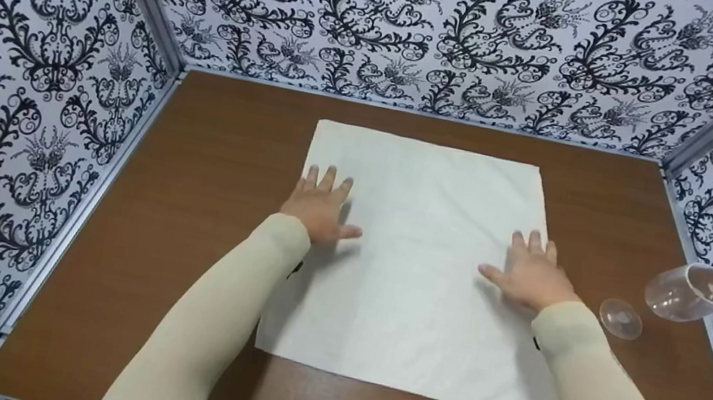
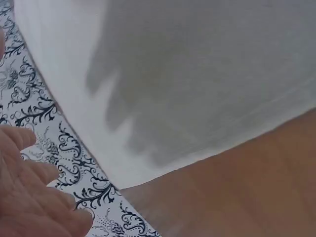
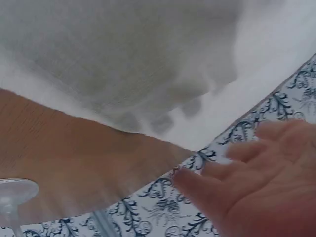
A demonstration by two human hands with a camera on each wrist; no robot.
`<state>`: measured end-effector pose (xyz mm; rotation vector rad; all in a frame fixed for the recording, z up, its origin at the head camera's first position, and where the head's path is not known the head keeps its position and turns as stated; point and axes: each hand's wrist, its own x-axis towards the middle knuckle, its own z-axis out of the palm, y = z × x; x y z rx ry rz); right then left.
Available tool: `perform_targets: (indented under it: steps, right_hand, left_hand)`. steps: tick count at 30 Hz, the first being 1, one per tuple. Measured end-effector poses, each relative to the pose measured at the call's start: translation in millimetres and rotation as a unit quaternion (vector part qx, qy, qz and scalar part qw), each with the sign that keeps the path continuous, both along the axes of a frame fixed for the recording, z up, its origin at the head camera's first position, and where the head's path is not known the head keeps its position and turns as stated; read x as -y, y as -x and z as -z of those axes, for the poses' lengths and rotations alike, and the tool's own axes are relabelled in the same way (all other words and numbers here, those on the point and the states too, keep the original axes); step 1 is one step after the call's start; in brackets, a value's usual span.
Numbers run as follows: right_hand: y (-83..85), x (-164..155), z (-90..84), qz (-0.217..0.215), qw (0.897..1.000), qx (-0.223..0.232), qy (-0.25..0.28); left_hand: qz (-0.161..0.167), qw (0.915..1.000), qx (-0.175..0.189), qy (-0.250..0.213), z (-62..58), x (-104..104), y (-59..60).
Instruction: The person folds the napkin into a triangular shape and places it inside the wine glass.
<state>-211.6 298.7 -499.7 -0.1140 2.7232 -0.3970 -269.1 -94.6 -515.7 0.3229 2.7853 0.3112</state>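
A white cloth (image 1: 419, 262) lies spread flat on the brown table (image 1: 225, 155). My left hand (image 1: 320, 205) is over the cloth's left edge, palm down with straight, spread fingers. Over the right edge my right hand (image 1: 531, 271) is held the same way. The left wrist view shows the left hand's (image 2: 29, 197) palm and its finger shadows on the cloth (image 2: 197, 74). In the right wrist view the right hand (image 3: 256, 182) casts finger shadows on the cloth (image 3: 123, 49). Neither hand grips anything. I cannot tell whether the palms touch the cloth.
A clear stemmed glass (image 1: 685, 291) lies on its side at the table's right edge, its round foot (image 1: 620, 318) pointing toward the cloth; the foot (image 3: 15, 190) shows in the right wrist view. Black-and-white patterned walls (image 1: 37, 100) enclose the table on three sides.
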Motion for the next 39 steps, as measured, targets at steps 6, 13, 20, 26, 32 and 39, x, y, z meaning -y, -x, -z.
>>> perform_targets:
  steps: [6, 13, 20, 26, 32, 39]
  right_hand:
    - [-17.5, 9, 3.9, 0.013, 0.996, 0.088, -0.016]
    - [-23.8, 14, 16.5, 0.015, 0.995, 0.097, -0.035]
    - [-23.4, 13, 19.5, 0.021, 0.994, 0.105, -0.037]
    - [-25.9, 10, 20.0, 0.025, 0.994, 0.106, -0.027]
    - [-28.9, 8, 21.7, 0.029, 0.993, 0.114, -0.016]
    - [-30.0, 7, 24.4, 0.022, 0.993, 0.111, -0.022]
  left_hand:
    - [0.018, 0.9966, 0.075, 0.029, 2.7, 3, -15.1]
    - [0.005, 0.995, 0.093, 0.038, -6.4, 1, -28.8]
    - [0.004, 0.994, 0.099, 0.048, -5.5, -4, -28.6]
    - [0.004, 0.9933, 0.108, 0.042, -1.1, -6, -24.4]
    - [0.001, 0.9913, 0.124, 0.044, 7.3, -7, -21.4]
    - [-0.003, 0.9916, 0.122, 0.042, 6.6, -8, -26.2]
